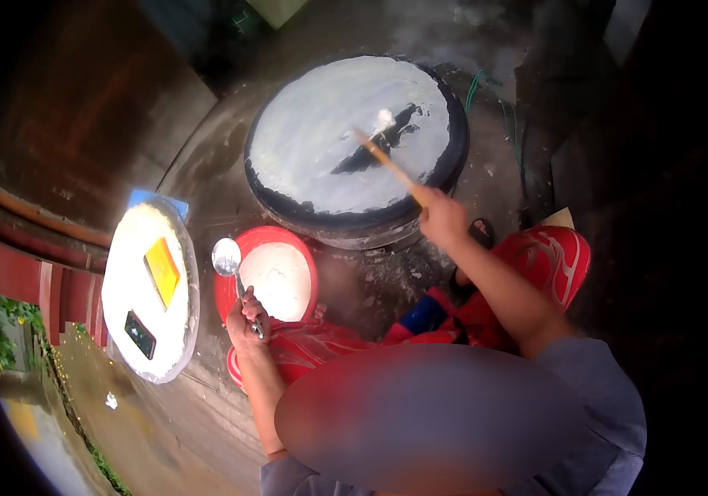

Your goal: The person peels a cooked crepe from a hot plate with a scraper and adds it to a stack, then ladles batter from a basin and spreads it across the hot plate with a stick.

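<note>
My left hand [248,317] is closed round the handle of a metal ladle [226,257], whose bowl is raised beside the rim of a red basin [224,289]. White batter [278,277] fills much of that basin. My right hand [443,220] grips a wooden stick [391,168] that reaches over a large round black griddle [458,132]. A thin white layer of batter [321,124] covers most of the griddle, with a dark bare streak near the stick. By the stick's far end sits a small white lump [384,118].
To the left stands a bright round white tray [126,318], bearing a yellow object [162,271] and a dark phone [140,335]. Red patterned cloth [540,258] covers my legs, close to the basin and griddle. A thin green cord [474,87] lies behind the griddle.
</note>
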### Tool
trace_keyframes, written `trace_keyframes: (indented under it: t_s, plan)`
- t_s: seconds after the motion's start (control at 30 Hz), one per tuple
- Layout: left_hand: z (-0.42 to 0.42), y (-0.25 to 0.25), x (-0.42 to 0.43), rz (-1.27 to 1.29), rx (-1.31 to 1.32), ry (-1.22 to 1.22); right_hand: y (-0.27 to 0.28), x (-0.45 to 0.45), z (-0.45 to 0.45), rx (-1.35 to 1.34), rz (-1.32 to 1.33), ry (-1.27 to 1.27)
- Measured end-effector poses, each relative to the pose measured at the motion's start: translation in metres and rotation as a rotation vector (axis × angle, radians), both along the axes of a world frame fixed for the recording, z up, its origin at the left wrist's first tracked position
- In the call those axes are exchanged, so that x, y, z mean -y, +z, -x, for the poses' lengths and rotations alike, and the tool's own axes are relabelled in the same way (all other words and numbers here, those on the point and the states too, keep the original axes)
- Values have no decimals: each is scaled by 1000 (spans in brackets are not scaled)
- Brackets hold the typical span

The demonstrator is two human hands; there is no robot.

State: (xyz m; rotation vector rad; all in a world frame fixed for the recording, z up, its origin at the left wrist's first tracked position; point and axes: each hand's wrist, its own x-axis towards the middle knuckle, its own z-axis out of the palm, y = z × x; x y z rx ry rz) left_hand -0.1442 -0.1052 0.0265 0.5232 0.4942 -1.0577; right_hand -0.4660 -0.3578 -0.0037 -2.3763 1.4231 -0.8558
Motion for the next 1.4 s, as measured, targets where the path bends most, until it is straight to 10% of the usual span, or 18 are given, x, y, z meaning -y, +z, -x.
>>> trace_keyframes:
  t_s: [0.53,0.87,1.27,1.4]
  plan:
    - [-3,-8,-2,22,33,-34,-4,44,42,-300,43,-241]
    - [-12,-18,-5,61,-7,-40,-52,93,88,415,-410,-144]
    - [-15,-22,-7,86,-19,-37,-55,111,130,636,-689,-28]
    - [-5,-6,3,30,-5,-58,-46,96,86,272,-524,-143]
